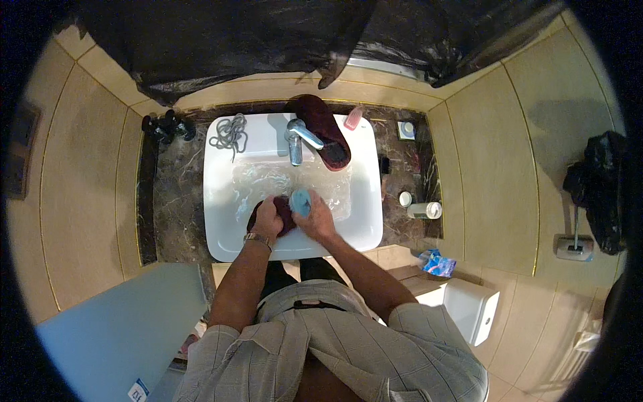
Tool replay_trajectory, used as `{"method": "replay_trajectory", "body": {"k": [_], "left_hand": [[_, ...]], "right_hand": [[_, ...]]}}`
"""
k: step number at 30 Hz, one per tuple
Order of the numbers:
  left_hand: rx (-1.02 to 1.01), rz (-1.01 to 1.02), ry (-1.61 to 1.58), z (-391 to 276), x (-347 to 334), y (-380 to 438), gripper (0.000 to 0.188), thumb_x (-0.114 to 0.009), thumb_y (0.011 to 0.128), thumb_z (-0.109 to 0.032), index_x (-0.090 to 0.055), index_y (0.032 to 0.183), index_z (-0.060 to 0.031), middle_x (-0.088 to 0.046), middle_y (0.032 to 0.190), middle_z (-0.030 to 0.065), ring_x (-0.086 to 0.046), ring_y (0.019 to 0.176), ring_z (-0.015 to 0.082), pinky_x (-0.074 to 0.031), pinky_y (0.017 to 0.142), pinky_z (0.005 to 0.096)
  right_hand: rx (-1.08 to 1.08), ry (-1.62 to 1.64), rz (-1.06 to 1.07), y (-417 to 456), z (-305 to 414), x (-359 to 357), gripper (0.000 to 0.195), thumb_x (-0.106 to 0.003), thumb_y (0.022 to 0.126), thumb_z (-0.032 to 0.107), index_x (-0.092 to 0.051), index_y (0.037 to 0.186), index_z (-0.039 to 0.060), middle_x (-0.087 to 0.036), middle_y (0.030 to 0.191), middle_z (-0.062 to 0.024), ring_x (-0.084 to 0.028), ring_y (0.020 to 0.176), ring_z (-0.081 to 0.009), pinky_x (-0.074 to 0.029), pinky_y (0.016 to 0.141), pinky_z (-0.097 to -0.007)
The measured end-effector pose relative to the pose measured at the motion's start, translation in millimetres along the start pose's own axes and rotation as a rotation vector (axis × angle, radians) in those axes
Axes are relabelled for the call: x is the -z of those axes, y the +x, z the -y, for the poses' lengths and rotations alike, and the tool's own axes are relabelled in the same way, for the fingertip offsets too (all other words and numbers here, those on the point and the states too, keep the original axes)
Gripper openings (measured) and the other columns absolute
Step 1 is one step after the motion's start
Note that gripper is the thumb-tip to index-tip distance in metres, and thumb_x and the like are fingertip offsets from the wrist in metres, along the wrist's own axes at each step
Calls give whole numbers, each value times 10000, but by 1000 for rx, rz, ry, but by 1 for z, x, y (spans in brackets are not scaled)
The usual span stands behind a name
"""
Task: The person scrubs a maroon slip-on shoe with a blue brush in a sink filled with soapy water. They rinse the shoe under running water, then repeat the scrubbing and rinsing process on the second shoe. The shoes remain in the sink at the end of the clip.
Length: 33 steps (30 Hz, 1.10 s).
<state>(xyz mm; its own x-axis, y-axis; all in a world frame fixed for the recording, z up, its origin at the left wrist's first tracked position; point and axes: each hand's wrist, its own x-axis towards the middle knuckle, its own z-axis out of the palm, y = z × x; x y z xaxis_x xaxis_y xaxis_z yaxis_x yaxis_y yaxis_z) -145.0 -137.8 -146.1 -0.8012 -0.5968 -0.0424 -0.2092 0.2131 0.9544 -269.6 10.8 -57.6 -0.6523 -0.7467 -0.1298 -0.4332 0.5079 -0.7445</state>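
Over the water in a white washbasin (369, 216), my left hand (269, 221) grips a dark red shoe or slipper (285, 217). My right hand (315, 218) is closed round a light blue object (301, 202), perhaps a brush or scrubber, held close against the shoe's right side. Another dark red slipper (314, 115) lies across the back rim, its end hanging over the bowl to the right of the chrome faucet (296, 143). Grey laces or cord (230, 134) lie bundled on the back left rim. A pink brush (353, 118) rests on the back right rim.
Dark bottles (168, 126) stand at the back left of the marble counter (178, 201). To the basin's right are a clear jar (425, 210), a round white lid (405, 199) and a small square item (406, 130). A white toilet cistern (472, 306) with a blue packet (438, 263) beside it is at lower right.
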Motion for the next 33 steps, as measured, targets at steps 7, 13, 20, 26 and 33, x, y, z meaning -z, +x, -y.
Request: {"method": "replay_trajectory", "body": {"k": [7, 13, 20, 26, 33], "left_hand": [[24, 65, 245, -62, 2, 1, 288, -515, 1063, -213, -619, 1216, 8, -705, 1111, 185, -681, 1075, 253, -565, 948, 435], [502, -48, -1018, -35, -31, 3, 355, -499, 1107, -293, -600, 1266, 8, -716, 1126, 160, -708, 1018, 288, -572, 940, 434], [278, 47, -240, -90, -5, -1, 420, -441, 1125, -351, -617, 1236, 15, -719, 1148, 215, -707, 1025, 351, -567, 884, 451], [325, 90, -174, -88, -8, -18, 427, -437, 1125, -343, -627, 1224, 27, -722, 1079, 184, -712, 981, 340, -574, 853, 446], [630, -114, -967, -106, -14, -11, 404, -407, 1139, -300, -623, 1279, 11, -725, 1158, 153, -698, 1068, 300, -556, 975, 431]], "right_hand": [[65, -92, 53, 15, 5, 0, 839, -823, 786, 253, -407, 1452, -40, -637, 1201, -327, -619, 1096, -534, -515, 968, -570], [5, -126, -29, 43, 12, -3, 761, -802, 825, 261, -469, 1441, -37, -647, 1214, -322, -654, 1107, -478, -550, 940, -519], [174, 18, -119, -33, 29, 7, 761, -824, 811, 212, -475, 1441, -34, -647, 1254, -275, -658, 1143, -449, -547, 971, -493], [67, 9, -102, 40, -9, 2, 775, -814, 817, 207, -436, 1441, -53, -613, 1278, -314, -598, 1139, -522, -499, 1010, -558], [117, 96, -91, -45, 28, 18, 750, -794, 833, 210, -440, 1449, -31, -600, 1266, -300, -594, 1120, -500, -501, 977, -546]]}}
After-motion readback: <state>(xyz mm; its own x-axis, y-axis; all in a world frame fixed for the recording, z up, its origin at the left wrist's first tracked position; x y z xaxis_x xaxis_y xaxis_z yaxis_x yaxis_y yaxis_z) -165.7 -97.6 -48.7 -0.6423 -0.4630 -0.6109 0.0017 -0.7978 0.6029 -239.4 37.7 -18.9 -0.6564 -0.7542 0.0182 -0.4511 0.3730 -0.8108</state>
